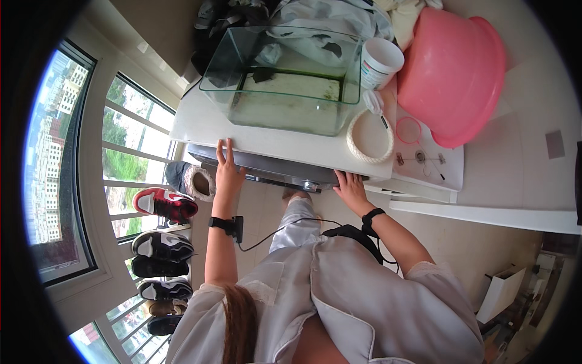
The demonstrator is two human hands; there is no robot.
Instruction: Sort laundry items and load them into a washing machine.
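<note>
My left hand (228,175) rests at the front edge of the white countertop (193,120), two fingers extended onto its top. My right hand (352,189) lies with its fingertips on the dark front of an appliance (282,167) under the counter, near its silver knob (310,185). Neither hand grips anything. Behind them on the counter stands a glass fish tank (286,109) with green algae along its bottom edges. A cream woven ring (370,157) lies right of the tank, below a white plastic tub (382,54).
A pink plastic basin (450,73) leans at the right, by a clip hanger (420,157) and a pink hoop (408,130). Cloth (327,18) is heaped behind the tank. Several shoes (163,245) line the barred window at left. A cable (291,224) links my wrist straps.
</note>
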